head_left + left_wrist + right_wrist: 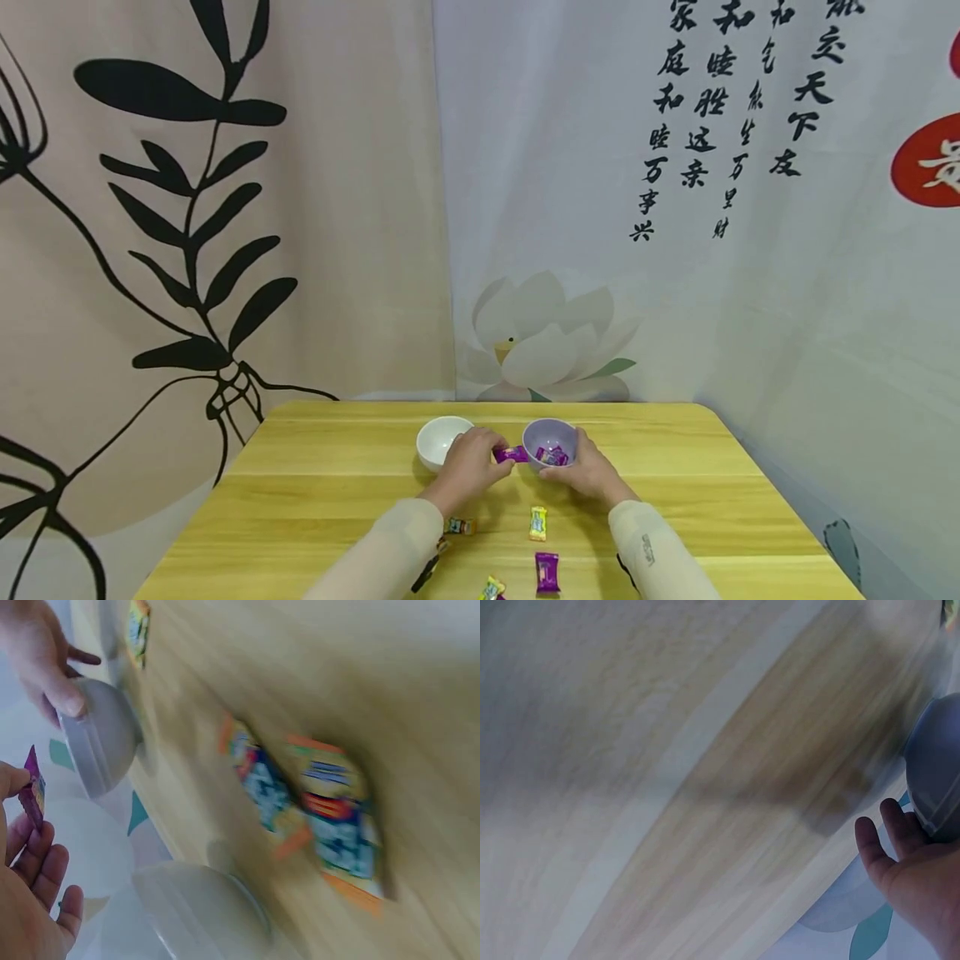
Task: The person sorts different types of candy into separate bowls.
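Between thumb and fingers my left hand [474,463] pinches a purple-wrapped candy [512,454], held at the left side of a lavender bowl [550,435]. Purple candies [552,456] lie inside that bowl. My right hand [592,473] grips the bowl at its right side, thumb toward the front. In the left wrist view the pinched candy [32,789] stands on edge between the fingertips, the other fingers loosely spread. A white bowl [437,442] sits just behind and left of my left hand, which partly covers it.
On the table [337,467], a yellow candy [538,523] and a purple candy [547,573] lie between my forearms. Another yellow candy [492,588] is at the front edge of view. Two orange-ended candies [337,817] lie near my left forearm, partly hidden in the head view.
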A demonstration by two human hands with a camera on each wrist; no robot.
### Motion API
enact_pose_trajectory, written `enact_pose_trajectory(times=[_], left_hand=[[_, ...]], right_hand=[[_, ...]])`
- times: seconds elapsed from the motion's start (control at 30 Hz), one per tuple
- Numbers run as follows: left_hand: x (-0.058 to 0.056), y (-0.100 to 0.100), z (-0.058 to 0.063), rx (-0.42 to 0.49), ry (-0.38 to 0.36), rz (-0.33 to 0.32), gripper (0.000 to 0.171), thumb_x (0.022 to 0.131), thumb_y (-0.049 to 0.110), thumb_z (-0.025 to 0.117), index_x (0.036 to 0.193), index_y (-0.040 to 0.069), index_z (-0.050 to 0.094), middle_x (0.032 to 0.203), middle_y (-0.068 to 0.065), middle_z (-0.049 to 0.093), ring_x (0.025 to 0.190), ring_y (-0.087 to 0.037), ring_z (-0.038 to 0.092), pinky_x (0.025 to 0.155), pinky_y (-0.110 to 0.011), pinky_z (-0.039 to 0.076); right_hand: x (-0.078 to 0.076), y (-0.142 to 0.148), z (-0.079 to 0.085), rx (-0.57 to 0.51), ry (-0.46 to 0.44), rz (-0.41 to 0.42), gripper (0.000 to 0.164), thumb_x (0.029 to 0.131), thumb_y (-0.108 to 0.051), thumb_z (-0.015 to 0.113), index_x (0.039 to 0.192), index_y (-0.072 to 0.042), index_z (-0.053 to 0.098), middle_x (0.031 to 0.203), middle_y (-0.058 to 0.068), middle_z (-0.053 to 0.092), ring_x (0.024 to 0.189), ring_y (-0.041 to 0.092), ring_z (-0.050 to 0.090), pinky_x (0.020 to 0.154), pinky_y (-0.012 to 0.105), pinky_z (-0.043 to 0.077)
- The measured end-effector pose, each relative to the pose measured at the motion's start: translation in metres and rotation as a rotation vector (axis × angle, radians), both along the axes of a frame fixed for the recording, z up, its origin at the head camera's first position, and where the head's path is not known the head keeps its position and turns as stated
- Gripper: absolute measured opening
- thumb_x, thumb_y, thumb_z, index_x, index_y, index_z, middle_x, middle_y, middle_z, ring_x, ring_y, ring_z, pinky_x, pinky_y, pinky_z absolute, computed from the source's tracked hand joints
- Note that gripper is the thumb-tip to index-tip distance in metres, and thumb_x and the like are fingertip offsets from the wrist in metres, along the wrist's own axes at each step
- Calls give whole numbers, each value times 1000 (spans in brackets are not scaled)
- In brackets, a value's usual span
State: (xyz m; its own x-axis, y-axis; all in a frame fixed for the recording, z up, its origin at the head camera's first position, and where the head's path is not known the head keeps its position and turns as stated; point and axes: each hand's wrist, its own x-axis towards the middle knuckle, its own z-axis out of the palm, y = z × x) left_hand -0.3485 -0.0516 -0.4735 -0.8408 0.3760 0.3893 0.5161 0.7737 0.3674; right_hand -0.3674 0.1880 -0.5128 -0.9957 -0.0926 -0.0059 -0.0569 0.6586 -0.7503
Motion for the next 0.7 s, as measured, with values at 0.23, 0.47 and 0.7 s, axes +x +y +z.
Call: enact_pose_trajectory(times=[0.23,0.47,0.7], left_hand=[[-14,23,6,37,15,49,15,84,30,76,91,16,76,83,8,62,81,-11,54,79,-36,46],[-21,44,8,32,-16,105,22,85,32,77,96,13,77,90,3,68,88,-17,60,85,-40,47],[-24,56,6,-12,-69,80,33,87,35,76,109,11,74,103,-3,69,99,-23,62,90,-44,46]], right_hand=[[-2,1,-2,6,15,10,119,76,-43,85,154,6,10,144,31,39,127,47,45,105,62,34],[-4,3,-5,7,4,10,123,75,-48,85,155,5,9,148,30,35,129,45,44,106,61,34],[-5,4,-4,13,27,24,123,74,-48,85,154,7,11,146,30,38,126,44,47,104,60,37]])
